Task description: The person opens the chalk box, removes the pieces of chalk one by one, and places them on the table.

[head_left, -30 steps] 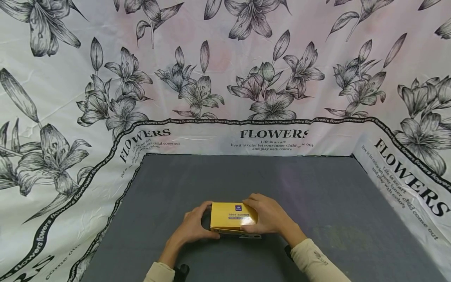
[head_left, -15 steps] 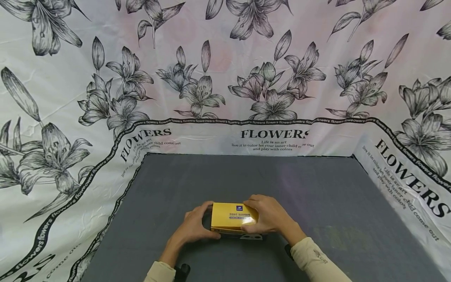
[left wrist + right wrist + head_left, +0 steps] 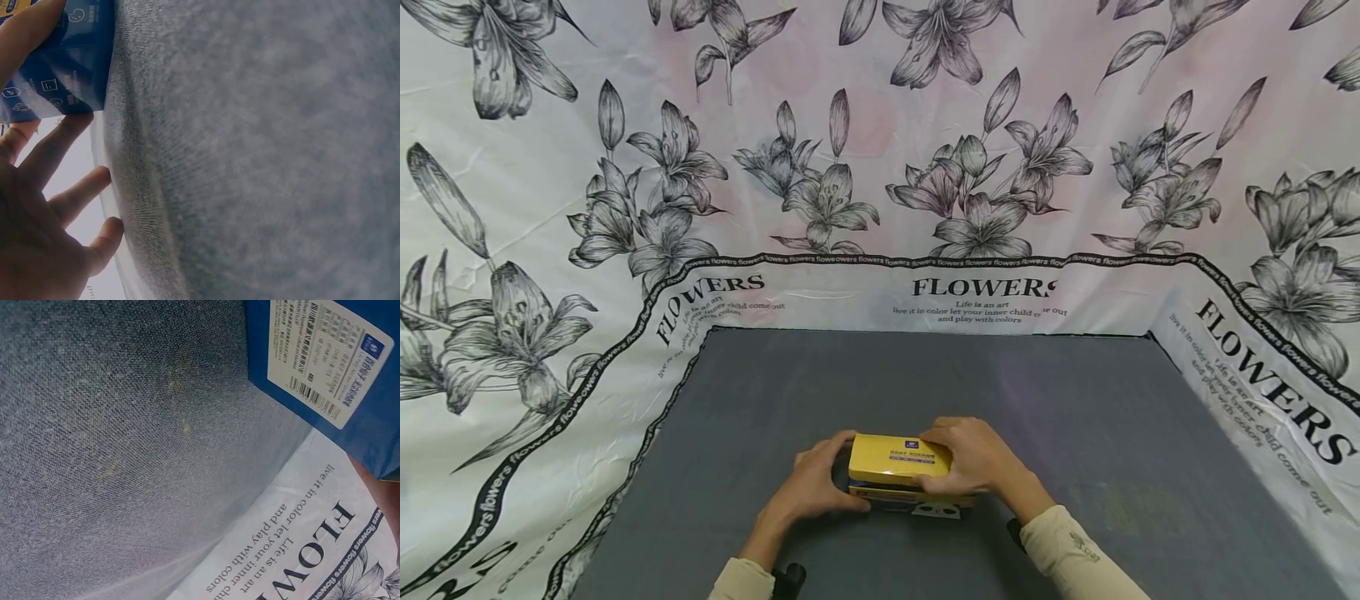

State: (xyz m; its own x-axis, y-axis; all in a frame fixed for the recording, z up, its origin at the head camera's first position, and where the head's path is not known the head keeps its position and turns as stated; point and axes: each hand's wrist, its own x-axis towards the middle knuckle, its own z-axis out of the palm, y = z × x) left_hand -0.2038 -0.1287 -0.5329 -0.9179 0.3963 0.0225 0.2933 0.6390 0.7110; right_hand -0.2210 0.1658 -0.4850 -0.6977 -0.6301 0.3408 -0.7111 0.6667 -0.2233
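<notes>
White sheeting (image 3: 850, 292) printed with black flowers borders a grey cloth-covered surface (image 3: 760, 375). From the left, a pale sleeve (image 3: 743, 578) leads to the left hand (image 3: 811, 479), its thumb at the near corner of a box (image 3: 891, 454) and its fingers at the far side; the left wrist view shows 2 outer fingers spread free. So this hand pinches the left end. The box sits mid-width on the near part of the surface, yellow on top, blue at both ends, and appears to rest on the cloth. To the right, the right hand (image 3: 976, 457) grips it, thumb on the near edge, fingers at the far one. A white label (image 3: 325, 359) marks the blue right end.

By its look the box is card: stiff-walled, slick where it shines, easily dented by a hard squeeze. Its weight cannot be judged from outside. Holding it across the short span near each end seems soundest.

Against 0.5 s ago, the front shows more, with a dark blue band under the yellow top and more white print (image 3: 936, 510) lower down. Whether a lid lifts or the whole box tilts, I cannot tell. Both hands stay nearly in place.
</notes>
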